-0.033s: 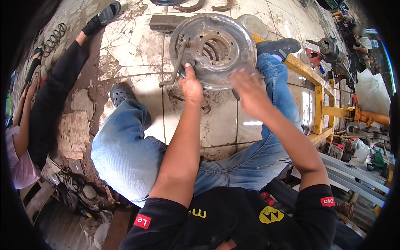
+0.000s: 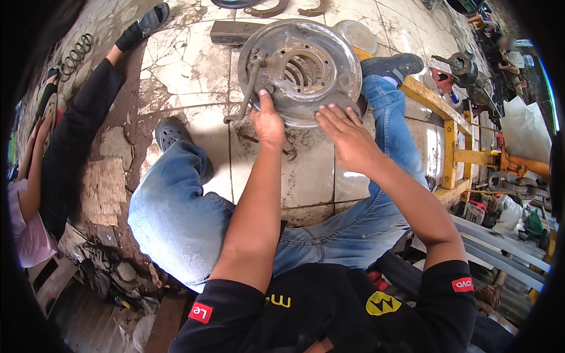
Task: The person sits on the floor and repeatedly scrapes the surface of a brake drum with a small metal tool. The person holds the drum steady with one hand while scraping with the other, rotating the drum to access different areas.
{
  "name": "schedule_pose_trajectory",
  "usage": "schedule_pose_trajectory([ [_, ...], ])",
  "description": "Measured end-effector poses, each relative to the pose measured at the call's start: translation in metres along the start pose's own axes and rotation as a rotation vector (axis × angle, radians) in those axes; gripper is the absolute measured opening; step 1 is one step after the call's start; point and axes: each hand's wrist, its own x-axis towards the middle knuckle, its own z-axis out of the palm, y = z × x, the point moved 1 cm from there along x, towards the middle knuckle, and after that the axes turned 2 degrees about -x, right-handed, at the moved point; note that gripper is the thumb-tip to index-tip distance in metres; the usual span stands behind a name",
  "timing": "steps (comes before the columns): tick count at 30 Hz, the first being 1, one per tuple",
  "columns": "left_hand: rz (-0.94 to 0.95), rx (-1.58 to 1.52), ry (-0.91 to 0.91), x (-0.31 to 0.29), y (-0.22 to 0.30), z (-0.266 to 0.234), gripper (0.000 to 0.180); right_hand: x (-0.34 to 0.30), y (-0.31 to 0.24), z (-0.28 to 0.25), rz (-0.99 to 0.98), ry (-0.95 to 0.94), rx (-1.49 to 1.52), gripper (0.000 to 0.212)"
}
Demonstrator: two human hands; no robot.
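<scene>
A round metal brake backing plate [image 2: 281,106], grey and grimy, is tilted up in front of me between my feet. Bolt holes ring its large centre opening, and curved metal rings [image 2: 297,72] show through it. On its left side sits a metal rod with a bent end [image 2: 251,88]. My left hand [image 2: 269,123] grips the lower left rim, thumb on the face and the other fingers mostly hidden behind. My right hand [image 2: 351,141] lies with fingers stretched out over the lower right edge, its fingertips touching the plate.
Behind the plate are a dark rectangular block [image 2: 231,33], a round pale lid-like disc [image 2: 356,36] and curved brake shoes [image 2: 268,8]. A yellow metal frame [image 2: 450,154] stands to the right. At left, a coil spring [image 2: 76,57] and a seated person's outstretched leg [image 2: 88,132].
My right hand, blurred and a little off the plate before, has come left and now rests on its lower right edge. The plate and left hand have shifted very slightly left.
</scene>
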Motion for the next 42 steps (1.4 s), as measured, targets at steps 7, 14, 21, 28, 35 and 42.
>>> schedule_pose_trajectory([
  [7, -0.025, 0.023, -0.058, 0.0, 0.001, -0.002, 0.067, -0.004, 0.001, 0.005, 0.078, -0.044, -0.044, 0.076],
  [14, -0.019, 0.07, -0.036, 0.004, -0.001, -0.003, 0.06, 0.001, 0.02, -0.002, 0.256, -0.055, -0.123, 0.074],
  [21, -0.071, 0.029, -0.011, -0.004, 0.015, 0.003, 0.059, 0.0, 0.008, -0.017, 0.171, -0.046, 0.007, 0.064],
  [28, -0.017, 0.013, -0.072, -0.007, 0.014, 0.003, 0.057, -0.004, -0.03, -0.011, 0.101, -0.116, 0.131, 0.068],
  [35, -0.032, -0.015, -0.07, -0.005, 0.01, 0.0, 0.058, 0.0, -0.032, -0.002, 0.158, -0.049, 0.021, 0.069],
  [42, -0.053, 0.022, -0.009, -0.003, 0.007, 0.002, 0.063, 0.001, -0.024, -0.004, 0.278, -0.043, 0.047, 0.076],
])
